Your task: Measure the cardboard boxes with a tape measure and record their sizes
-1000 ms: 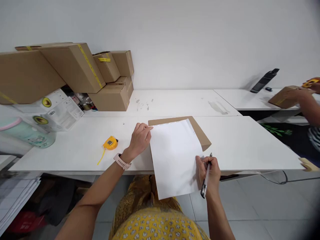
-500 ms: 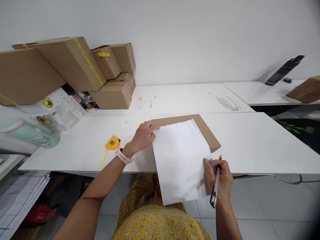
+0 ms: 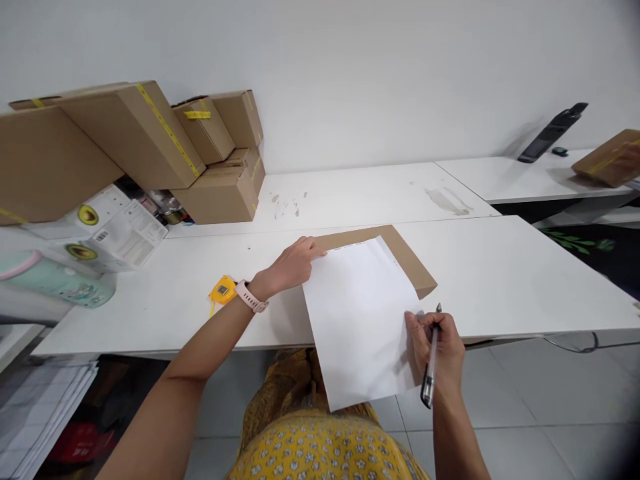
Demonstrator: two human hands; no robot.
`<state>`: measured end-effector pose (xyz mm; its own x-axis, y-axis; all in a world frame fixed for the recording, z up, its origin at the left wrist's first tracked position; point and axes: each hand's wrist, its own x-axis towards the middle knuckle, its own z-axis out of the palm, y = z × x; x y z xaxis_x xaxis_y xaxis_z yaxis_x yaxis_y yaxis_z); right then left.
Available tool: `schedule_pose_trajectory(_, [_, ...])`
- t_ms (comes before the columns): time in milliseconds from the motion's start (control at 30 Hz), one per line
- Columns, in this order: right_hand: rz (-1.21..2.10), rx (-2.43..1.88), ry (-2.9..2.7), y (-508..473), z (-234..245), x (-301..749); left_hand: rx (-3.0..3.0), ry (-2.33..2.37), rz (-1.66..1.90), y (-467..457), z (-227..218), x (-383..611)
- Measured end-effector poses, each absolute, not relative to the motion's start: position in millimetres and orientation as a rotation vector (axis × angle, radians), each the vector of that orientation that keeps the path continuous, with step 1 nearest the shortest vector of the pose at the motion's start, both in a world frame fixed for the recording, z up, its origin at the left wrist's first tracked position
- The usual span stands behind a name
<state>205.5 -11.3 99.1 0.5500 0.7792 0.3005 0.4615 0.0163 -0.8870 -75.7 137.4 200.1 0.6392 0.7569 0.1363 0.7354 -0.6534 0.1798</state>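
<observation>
A white sheet of paper (image 3: 360, 320) lies over a flat brown cardboard box (image 3: 406, 257) and hangs past the table's front edge. My left hand (image 3: 296, 263) is at the sheet's far left corner, its fingers curled together against the edge. At the right edge, the thumb of my right hand (image 3: 449, 353) presses on the paper. That same hand grips a clear pen (image 3: 432, 367) with a black end, its tip pointing away from me. Close to my left wrist sits a yellow tape measure (image 3: 223, 289), its tape partly hidden by my forearm.
Stacked cardboard boxes (image 3: 215, 193) stand at the back left of the white table (image 3: 500, 280). Near them are a white box with avocado pictures (image 3: 117, 233) and a mint tumbler (image 3: 75, 283). On the right, a black bottle (image 3: 553, 133) and another person's hand (image 3: 627, 159) on a box show.
My left hand has shifted slightly right along the sheet's far edge, and its extended index finger has drawn in. The right hand still grips the pen and paper. The camera view has turned slightly.
</observation>
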Motion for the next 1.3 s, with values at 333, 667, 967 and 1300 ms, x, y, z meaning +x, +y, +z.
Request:
schedule_pose_trajectory(333, [0.330, -1.610, -1.102, -12.5, 106.0, 202.4, 2.798, 1.253, 0.149, 149.3, 204.9, -54.7])
schedule_pose_trajectory(667, [0.366, -1.595, -1.096, -13.1, 106.3, 201.1, 2.735, 1.243, 0.039, 159.7, 210.6, -37.9])
schedule_pose_trajectory(967, [0.314, -1.578, -1.103, -13.0, 126.9, 202.0, 2.918, 1.261, 0.337, 155.6, 246.2, -30.6])
schedule_pose_trajectory(1300, [0.012, -1.616, -0.752, 63.5, 106.0, 378.5, 2.797, 1.054, 0.859, 75.8, 206.1, -78.0])
